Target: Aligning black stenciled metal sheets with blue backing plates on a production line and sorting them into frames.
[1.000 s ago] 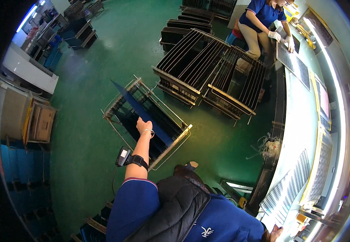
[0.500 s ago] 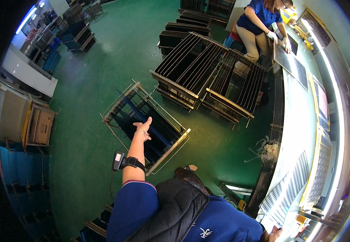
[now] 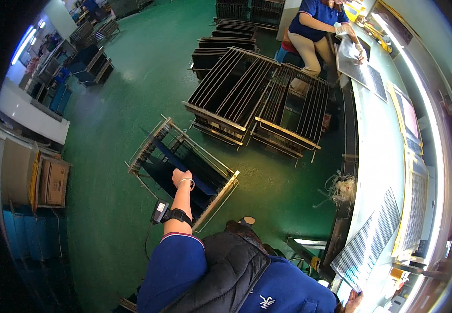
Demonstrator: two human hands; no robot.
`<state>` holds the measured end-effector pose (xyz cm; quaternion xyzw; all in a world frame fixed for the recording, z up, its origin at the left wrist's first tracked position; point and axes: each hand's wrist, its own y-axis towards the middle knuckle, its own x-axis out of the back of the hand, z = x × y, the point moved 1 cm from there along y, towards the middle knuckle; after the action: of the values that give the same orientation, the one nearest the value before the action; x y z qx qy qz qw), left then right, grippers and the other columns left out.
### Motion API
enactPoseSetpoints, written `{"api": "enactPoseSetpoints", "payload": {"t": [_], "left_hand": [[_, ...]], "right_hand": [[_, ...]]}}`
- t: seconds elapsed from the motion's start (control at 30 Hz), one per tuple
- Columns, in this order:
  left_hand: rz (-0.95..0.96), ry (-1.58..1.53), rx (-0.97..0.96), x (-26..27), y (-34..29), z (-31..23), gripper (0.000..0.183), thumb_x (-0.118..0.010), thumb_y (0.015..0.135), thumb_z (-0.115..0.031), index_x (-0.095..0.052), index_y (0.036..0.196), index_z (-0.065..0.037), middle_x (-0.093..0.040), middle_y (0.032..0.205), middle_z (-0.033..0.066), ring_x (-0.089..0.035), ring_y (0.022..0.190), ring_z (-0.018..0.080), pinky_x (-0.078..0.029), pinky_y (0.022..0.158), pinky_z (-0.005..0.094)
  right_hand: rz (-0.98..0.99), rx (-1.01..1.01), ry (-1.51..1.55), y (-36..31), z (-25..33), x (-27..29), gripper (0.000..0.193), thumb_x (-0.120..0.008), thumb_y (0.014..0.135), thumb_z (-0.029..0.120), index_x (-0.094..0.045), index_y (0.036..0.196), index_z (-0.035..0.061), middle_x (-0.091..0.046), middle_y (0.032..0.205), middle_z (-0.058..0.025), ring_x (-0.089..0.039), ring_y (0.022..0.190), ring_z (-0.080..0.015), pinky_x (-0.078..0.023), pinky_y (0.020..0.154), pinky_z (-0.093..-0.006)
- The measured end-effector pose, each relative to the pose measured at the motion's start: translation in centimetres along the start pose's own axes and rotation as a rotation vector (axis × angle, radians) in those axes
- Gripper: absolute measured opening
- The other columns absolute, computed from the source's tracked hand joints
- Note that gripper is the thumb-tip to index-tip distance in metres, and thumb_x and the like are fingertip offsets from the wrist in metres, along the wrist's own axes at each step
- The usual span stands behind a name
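Note:
My left hand (image 3: 182,178) reaches over a metal-framed rack (image 3: 221,197) on the floor, which holds thin dark panels (image 3: 203,189) on edge. Its fingers are curled closed among the panels' upper edges; what they grip is hidden. My right hand (image 3: 353,301), partly in view at the lower right, holds the near corner of a thin grey panel (image 3: 368,241) with rows of small dark marks. That panel lies at a slant on the lit white bench (image 3: 368,156).
Several slotted racks (image 3: 231,91) stand ahead. Beyond them a co-worker (image 3: 317,26) sits at the bench handling a whitish sheet over a panel. A tangle of pale strings (image 3: 342,188) hangs at the bench edge. Cardboard (image 3: 54,182) and blue bins (image 3: 33,235) line the left.
My left hand has gone from spread fingers to closed over the rack. The co-worker's hands have lifted a whitish sheet. The whole view has shifted slightly.

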<state>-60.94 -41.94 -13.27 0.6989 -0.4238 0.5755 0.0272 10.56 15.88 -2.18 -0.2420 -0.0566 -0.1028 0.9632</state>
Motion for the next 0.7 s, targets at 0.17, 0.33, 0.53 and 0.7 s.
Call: {"api": "enactPoseSetpoints", "payload": {"t": [0.17, 0.33, 0.53, 0.7], "left_hand": [[0.250, -0.610, 0.181, 0.9, -1.6, -1.6, 0.016, -0.058, 0.083, -0.004, -0.058, 0.094, 0.007, -0.064, 0.091, 0.0180, -0.066, 0.073, 0.0322, -0.058, 0.049, 0.0374], [0.294, -0.459, 0.174, 3.6, -3.1, -3.2, 0.007, -0.053, 0.080, 0.007, -0.055, 0.082, 0.013, -0.062, 0.083, 0.0222, -0.067, 0.065, 0.0333, -0.056, 0.043, 0.0359], [0.171, -0.326, -0.031, 3.6, -5.3, -2.4, 0.020, -0.053, 0.076, 0.004, -0.049, 0.057, 0.009, -0.059, 0.059, 0.0189, -0.065, 0.051, 0.0315, -0.049, 0.039, 0.0355], [0.175, -0.394, 0.003, 2.4, -5.2, -2.8, 0.020, -0.052, 0.076, 0.003, -0.049, 0.057, 0.008, -0.059, 0.059, 0.0206, -0.065, 0.052, 0.0311, -0.049, 0.038, 0.0360]], "right_hand": [[-0.028, -0.007, 0.013, -1.1, -1.0, 1.5, 0.031, -0.049, 0.090, 0.027, -0.054, 0.105, 0.0003, -0.062, 0.094, -0.0112, -0.063, 0.081, -0.0201, -0.057, 0.068, -0.0276], [-0.036, -0.013, 0.009, -1.5, -1.2, 2.3, 0.031, -0.049, 0.090, 0.027, -0.054, 0.105, 0.0008, -0.062, 0.093, -0.0108, -0.063, 0.080, -0.0197, -0.057, 0.068, -0.0272], [-0.029, -0.019, 0.000, -1.5, -1.3, 1.8, 0.030, -0.050, 0.090, 0.027, -0.055, 0.104, 0.0014, -0.062, 0.093, -0.0103, -0.063, 0.079, -0.0191, -0.057, 0.067, -0.0267], [-0.027, -0.016, 0.005, -1.7, -1.2, 1.6, 0.030, -0.050, 0.090, 0.027, -0.055, 0.104, 0.0019, -0.062, 0.092, -0.0098, -0.063, 0.078, -0.0187, -0.057, 0.066, -0.0263]]}}
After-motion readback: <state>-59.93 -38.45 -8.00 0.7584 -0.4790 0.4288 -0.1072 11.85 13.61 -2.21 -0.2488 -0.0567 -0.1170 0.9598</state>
